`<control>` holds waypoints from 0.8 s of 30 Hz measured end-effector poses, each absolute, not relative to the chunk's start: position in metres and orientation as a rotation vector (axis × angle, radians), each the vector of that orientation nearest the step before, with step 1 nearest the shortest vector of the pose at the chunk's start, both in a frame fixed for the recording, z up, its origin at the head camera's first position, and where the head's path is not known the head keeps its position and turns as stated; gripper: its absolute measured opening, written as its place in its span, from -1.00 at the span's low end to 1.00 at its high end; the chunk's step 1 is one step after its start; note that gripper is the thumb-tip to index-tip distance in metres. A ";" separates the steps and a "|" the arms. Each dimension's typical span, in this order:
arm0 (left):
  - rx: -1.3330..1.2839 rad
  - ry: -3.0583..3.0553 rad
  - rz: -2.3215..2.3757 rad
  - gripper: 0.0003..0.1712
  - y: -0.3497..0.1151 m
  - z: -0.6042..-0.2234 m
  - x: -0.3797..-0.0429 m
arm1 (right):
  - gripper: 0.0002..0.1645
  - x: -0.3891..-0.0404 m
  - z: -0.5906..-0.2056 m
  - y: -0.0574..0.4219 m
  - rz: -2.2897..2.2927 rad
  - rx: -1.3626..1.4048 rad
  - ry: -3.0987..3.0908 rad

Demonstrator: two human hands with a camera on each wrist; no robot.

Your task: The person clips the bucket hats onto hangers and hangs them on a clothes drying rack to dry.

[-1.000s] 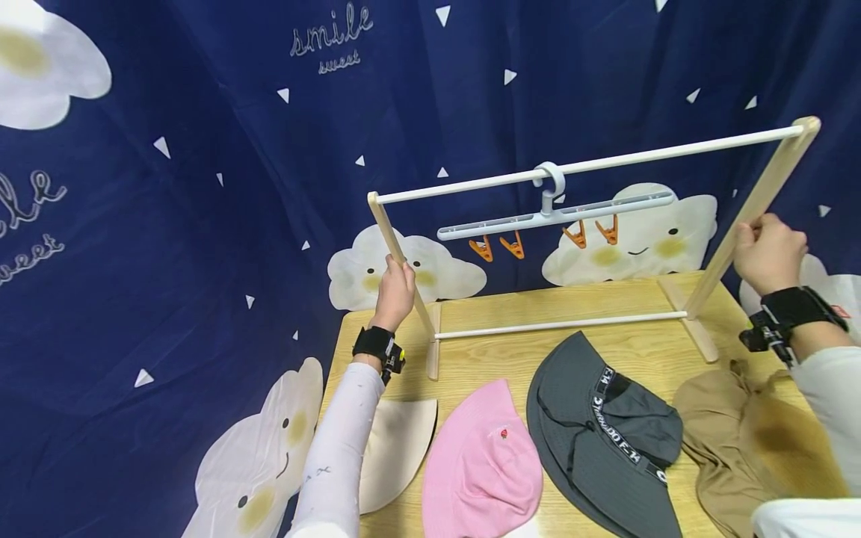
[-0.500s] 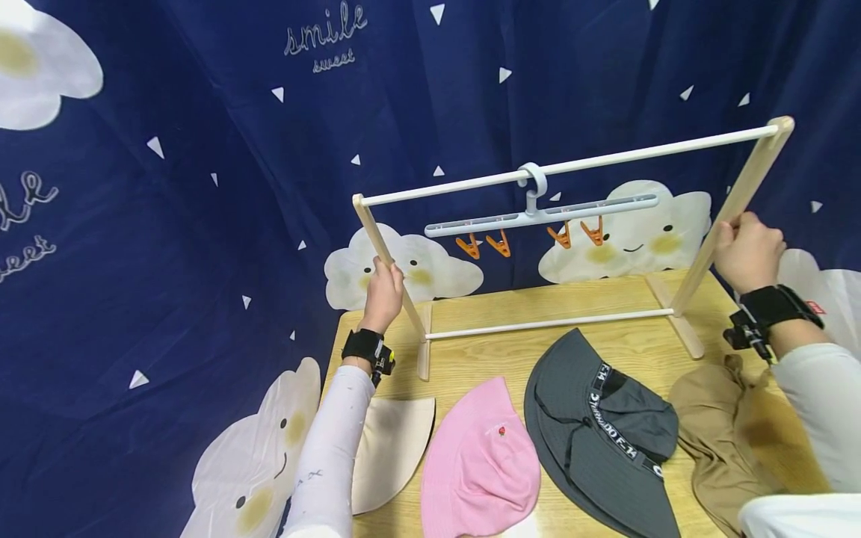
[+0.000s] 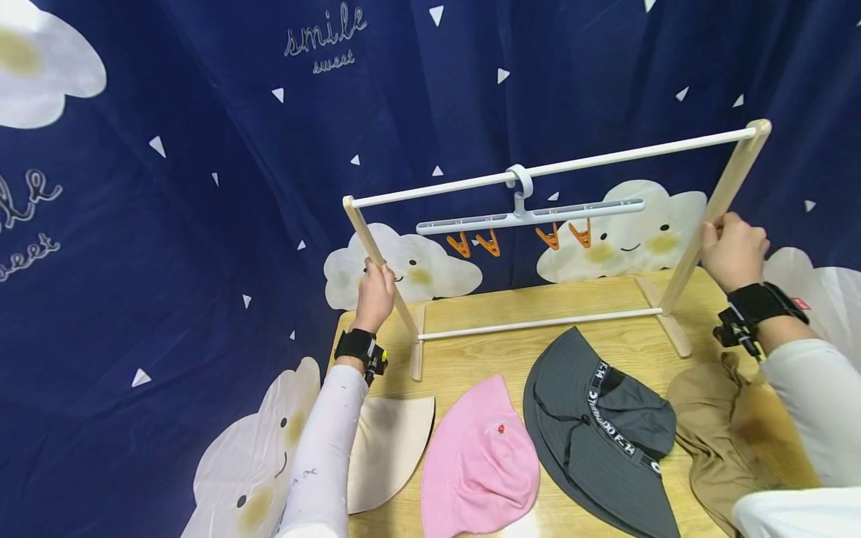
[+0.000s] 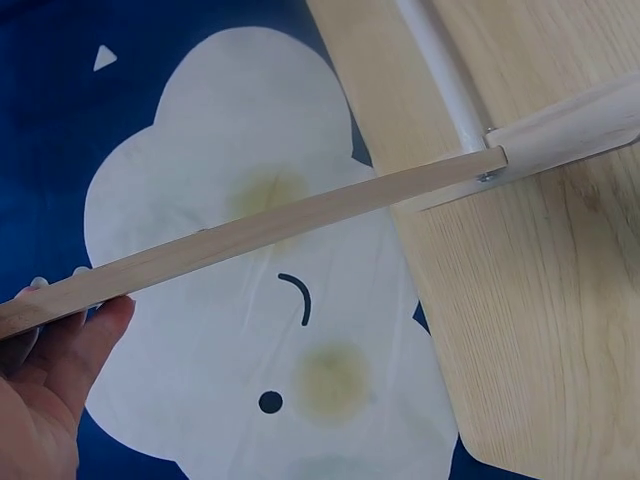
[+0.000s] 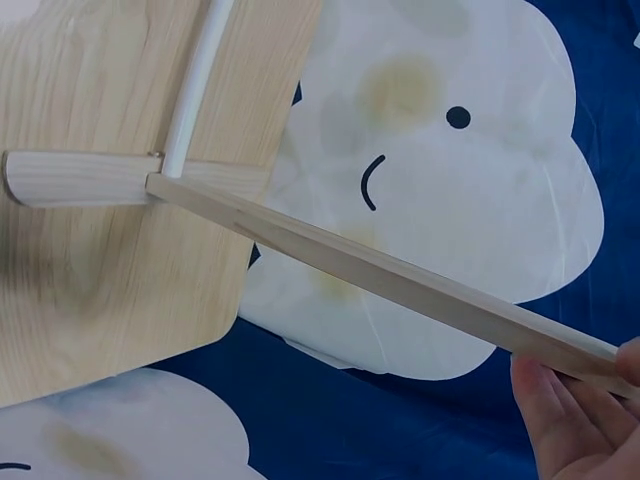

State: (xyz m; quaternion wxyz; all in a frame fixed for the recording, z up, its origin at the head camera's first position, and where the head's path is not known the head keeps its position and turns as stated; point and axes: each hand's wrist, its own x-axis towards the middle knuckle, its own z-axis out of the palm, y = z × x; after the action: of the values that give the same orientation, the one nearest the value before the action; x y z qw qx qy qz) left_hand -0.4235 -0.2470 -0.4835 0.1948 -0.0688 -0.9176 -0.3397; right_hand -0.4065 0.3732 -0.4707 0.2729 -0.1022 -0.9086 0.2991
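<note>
A small garment rack with wooden side posts and white rods stands at the back of the table. My left hand [image 3: 375,296] grips its left post [image 4: 250,230], thumb and fingers on either side of the wood. On the other side, my right hand [image 3: 735,252] holds the right post [image 5: 400,285] about halfway up. From the top rod [image 3: 578,164] hangs a pale blue hanger [image 3: 538,217] by its hook. Several orange clips [image 3: 488,243] dangle under the hanger, holding nothing.
Along the front of the wooden table [image 3: 491,357] lie a cream hat [image 3: 393,452], a pink bucket hat [image 3: 480,463], a dark grey hat [image 3: 599,437] and a brown hat [image 3: 706,433], partly under my right sleeve. A navy curtain [image 3: 222,224] with clouds hangs behind.
Both hands have shifted left together with the rack, its hanger and clips. The hats have stayed in place, and both grips look the same.
</note>
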 end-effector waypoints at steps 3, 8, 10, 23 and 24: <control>-0.198 -2.570 -0.948 -0.51 -0.250 -0.483 -0.425 | -0.50 -0.407 -0.470 0.370 0.819 -0.281 -2.448; -0.204 -2.568 -0.952 -0.53 -0.255 -0.482 -0.427 | -0.50 -0.408 -0.468 0.366 0.817 -0.279 -2.456; -0.200 -2.561 -0.957 -0.55 -0.257 -0.483 -0.426 | -0.50 -0.408 -0.467 0.364 0.818 -0.264 -2.462; -0.171 -2.532 -0.959 -0.56 -0.277 -0.485 -0.427 | -0.53 -0.412 -0.466 0.346 0.828 -0.202 -2.436; -0.173 -2.526 -0.958 -0.57 -0.279 -0.485 -0.427 | -0.53 -0.412 -0.466 0.345 0.830 -0.201 -2.435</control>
State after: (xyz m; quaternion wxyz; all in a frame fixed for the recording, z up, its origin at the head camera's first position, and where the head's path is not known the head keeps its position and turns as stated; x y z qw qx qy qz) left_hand -0.4275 -0.2786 -0.4849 0.2155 -0.0625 -0.9112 -0.3454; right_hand -0.4124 0.3452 -0.4664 0.2768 -0.0748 -0.9068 0.3089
